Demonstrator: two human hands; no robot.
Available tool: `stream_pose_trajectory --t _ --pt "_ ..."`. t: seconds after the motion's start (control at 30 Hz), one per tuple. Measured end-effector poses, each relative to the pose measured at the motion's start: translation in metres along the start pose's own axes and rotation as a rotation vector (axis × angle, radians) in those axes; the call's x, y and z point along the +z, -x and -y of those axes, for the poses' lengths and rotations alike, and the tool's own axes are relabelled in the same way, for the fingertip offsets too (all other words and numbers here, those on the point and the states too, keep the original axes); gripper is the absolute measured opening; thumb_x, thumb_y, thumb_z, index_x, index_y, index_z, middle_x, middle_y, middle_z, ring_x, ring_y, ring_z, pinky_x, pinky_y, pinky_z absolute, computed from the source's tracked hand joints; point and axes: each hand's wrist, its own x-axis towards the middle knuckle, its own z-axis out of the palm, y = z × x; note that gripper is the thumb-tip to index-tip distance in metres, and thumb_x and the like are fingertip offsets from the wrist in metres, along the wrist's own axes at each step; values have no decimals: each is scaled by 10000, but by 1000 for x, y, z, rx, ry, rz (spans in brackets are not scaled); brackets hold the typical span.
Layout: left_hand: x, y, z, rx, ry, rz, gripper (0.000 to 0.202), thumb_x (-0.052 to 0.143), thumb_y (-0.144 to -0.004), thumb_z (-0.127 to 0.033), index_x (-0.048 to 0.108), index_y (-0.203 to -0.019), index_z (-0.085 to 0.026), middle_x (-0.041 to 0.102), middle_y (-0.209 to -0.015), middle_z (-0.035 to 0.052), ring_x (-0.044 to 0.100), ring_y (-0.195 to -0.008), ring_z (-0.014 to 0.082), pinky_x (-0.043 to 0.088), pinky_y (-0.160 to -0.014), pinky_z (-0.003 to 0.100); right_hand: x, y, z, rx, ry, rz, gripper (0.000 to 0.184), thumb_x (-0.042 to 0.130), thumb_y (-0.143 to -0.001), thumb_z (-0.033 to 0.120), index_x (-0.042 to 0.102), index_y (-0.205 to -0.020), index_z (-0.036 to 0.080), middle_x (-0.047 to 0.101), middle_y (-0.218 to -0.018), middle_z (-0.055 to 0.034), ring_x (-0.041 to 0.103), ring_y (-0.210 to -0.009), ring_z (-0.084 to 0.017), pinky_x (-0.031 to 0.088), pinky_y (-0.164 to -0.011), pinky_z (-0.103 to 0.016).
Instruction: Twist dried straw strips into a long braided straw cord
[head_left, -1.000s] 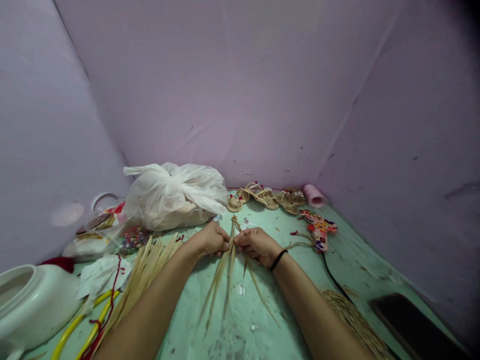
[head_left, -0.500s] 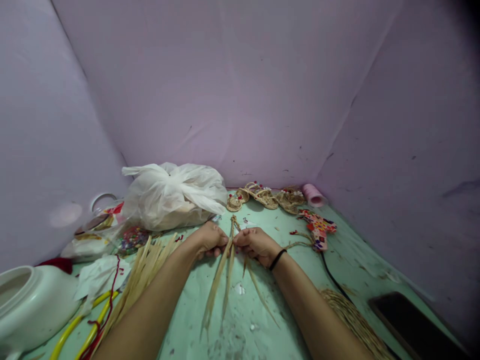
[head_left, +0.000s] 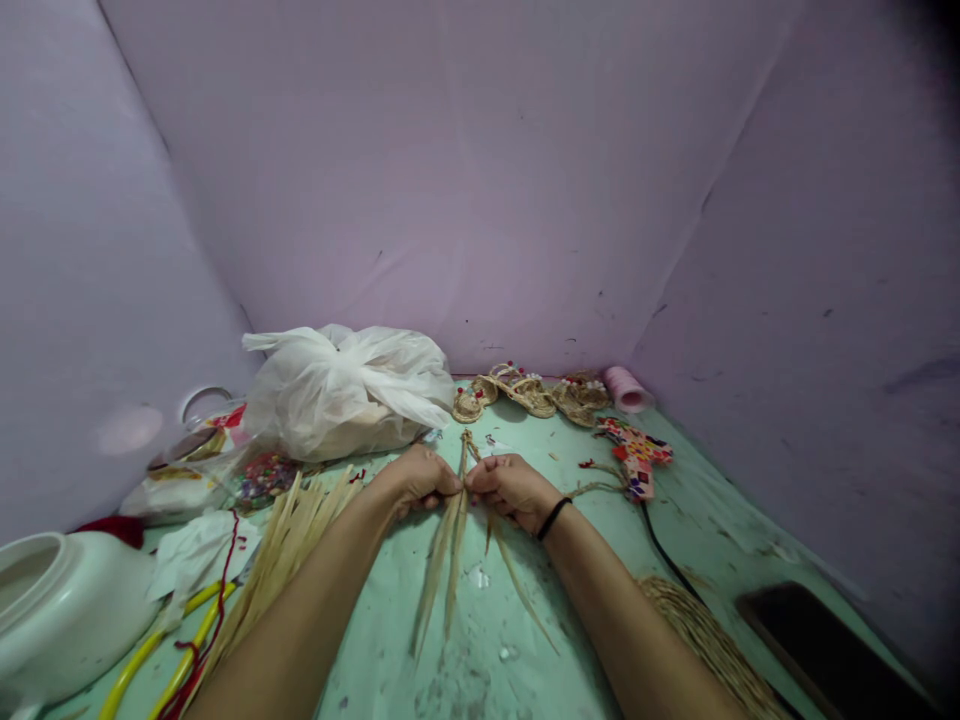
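Observation:
My left hand and my right hand meet at the middle of the table, fingertips almost touching. Both are closed in a pinch on pale dried fibre strips. Above the fingers the strips join into a short braid that points toward the back wall. Loose strip ends fan out below the hands, two near the middle and a thin one slanting off to the right. A black band circles my right wrist. My curled fingers hide the exact crossing of the strips.
More loose strips lie left, beside yellow-handled scissors and a white pot. A plastic bag, small woven sandals and a pink thread spool line the back. Rightward are a patterned-covered corded tool, coiled braid and phone.
The fingers of my left hand have shifted slightly right, closer to my right hand. The strip hanging under them has swung a little to the right. My right hand is nearly still.

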Motion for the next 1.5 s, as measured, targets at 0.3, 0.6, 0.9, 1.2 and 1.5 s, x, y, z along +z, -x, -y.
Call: stream_pose_trajectory --t 0.3,0.6,0.9,1.2,1.5 --pt "12 -4 -2 -45 170 -27 176 554 -547 -221 428 -452 -141 352 -337 -54 215 -285 30 89 -330 202 0 2 1 -18 47 -26 108 460 -579 50 521 -528 124 446 -342 57 290 -276 -22 139 -282 -148" --pt "13 2 -6 30 149 -70 213 636 -554 -280 475 -541 -140 489 -412 -42 299 -286 32 157 -318 179 -4 1 1 -37 -27 50 67 503 -585 69 552 -558 106 558 -458 20 311 -305 -8 162 -288 -133" --pt "9 -6 3 -51 200 93 195 594 -557 -296 545 -583 -109 420 -384 -51 285 -287 32 140 -290 168 -9 -1 -2 -45 40 143 59 557 -593 139 573 -553 100 443 -356 57 265 -287 -10 154 -284 -140" --pt "10 -3 2 26 254 76 136 565 -510 -246 509 -526 -124 426 -395 -45 280 -287 27 119 -292 168 -11 4 2 -64 270 91 110 491 -615 131 572 -542 130 380 -312 76 248 -254 -24 141 -278 -166" --pt "19 5 -9 39 159 -83 211 532 -558 -172 391 -404 -143 330 -305 -55 219 -253 23 109 -300 184 -4 8 11 -164 610 -241 154 546 -517 72 517 -391 156 422 -329 14 367 -347 -67 210 -375 -212"
